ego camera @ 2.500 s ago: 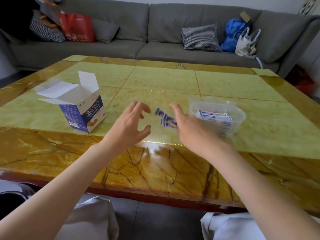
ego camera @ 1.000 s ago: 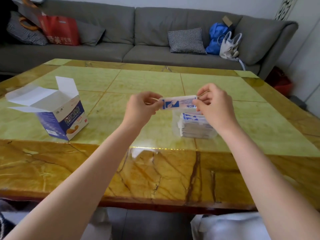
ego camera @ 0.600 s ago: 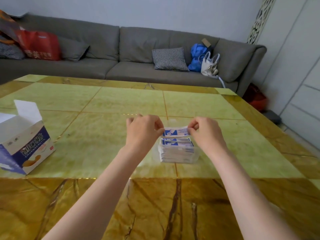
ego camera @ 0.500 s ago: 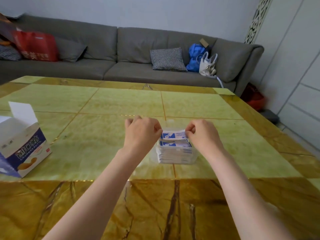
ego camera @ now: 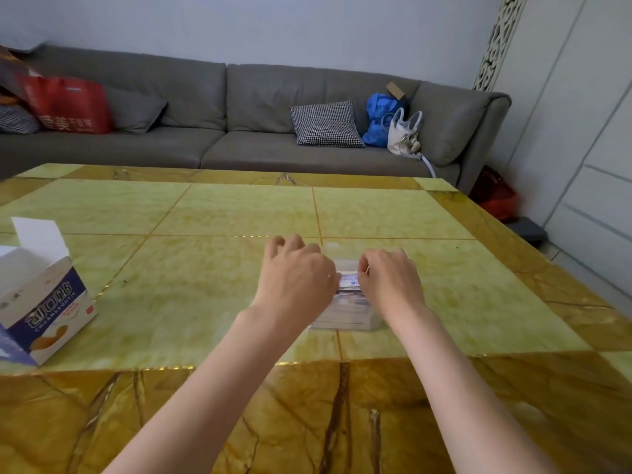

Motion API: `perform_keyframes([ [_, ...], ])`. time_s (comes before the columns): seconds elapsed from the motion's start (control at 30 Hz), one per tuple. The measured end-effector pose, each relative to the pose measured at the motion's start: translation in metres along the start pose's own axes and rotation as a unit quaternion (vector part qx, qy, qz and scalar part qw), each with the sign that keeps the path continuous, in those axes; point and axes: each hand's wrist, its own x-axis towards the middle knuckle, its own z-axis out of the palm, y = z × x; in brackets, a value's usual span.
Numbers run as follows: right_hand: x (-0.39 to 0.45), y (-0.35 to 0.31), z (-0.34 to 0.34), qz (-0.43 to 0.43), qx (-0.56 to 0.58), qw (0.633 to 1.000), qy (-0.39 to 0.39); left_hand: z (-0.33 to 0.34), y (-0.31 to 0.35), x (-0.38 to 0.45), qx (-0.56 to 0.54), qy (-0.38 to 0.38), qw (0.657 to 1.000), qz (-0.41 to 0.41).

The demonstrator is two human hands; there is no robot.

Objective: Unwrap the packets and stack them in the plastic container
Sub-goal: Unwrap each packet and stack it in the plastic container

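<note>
Head view: both hands, left hand (ego camera: 297,278) and right hand (ego camera: 390,280), pinch one packet (ego camera: 349,279) onto the tall stack filling the plastic container (ego camera: 345,319); the open box (ego camera: 41,295) left of it hints the task is nearly done.

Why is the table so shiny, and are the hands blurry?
Head view: the glossy table mirrors window light, brightest along its near gold border; the left hand and right hand are slightly soft over the packets, the carton at the edge smeared, walls bowed by the wide lens.
</note>
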Motion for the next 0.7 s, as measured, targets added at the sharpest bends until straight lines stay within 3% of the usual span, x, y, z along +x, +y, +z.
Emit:
perform_keyframes([
  [0.13, 0.000, -0.001, 0.000, -0.001, -0.002, 1.000, 0.008, 0.006, 0.007, -0.010, -0.017, -0.085, 0.996, 0.019],
  [0.37, 0.000, -0.002, 0.002, 0.001, -0.024, 0.999, 0.022, 0.006, 0.002, -0.017, -0.081, -0.080, 0.993, 0.034],
  [0.47, 0.001, -0.004, -0.008, 0.013, 0.011, 0.999, 0.034, -0.004, -0.001, -0.013, -0.148, -0.036, 0.988, 0.007],
  [0.53, 0.004, -0.004, -0.021, 0.030, 0.082, 0.996, 0.023, -0.019, -0.002, -0.004, -0.248, -0.046, 0.966, -0.058],
  [0.6, 0.007, -0.005, -0.034, 0.041, 0.130, 0.990, -0.024, -0.036, -0.002, 0.013, -0.337, -0.120, 0.923, -0.144],
  [0.7, 0.010, -0.007, -0.041, 0.068, 0.144, 0.981, -0.110, -0.055, 0.001, 0.032, -0.343, -0.228, 0.889, -0.201],
])
